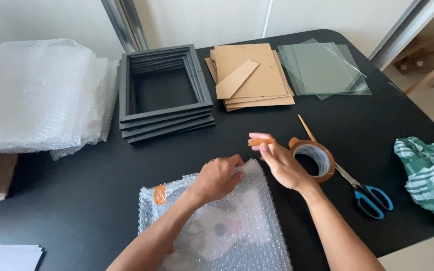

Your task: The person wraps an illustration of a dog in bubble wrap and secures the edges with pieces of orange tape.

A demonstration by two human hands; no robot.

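Note:
My left hand presses down on the top edge of a flat bundle wrapped in bubble wrap, which lies on the black table in front of me. A brown tape piece sticks on the bundle's left corner. My right hand hovers just right of the bundle and pinches a short strip of brown tape between its fingertips. A roll of brown tape lies right beside that hand.
Blue-handled scissors lie right of the roll. A stack of black frames, brown backing boards and glass panes sit at the back. Bubble wrap sheets pile up left; a green striped cloth lies right.

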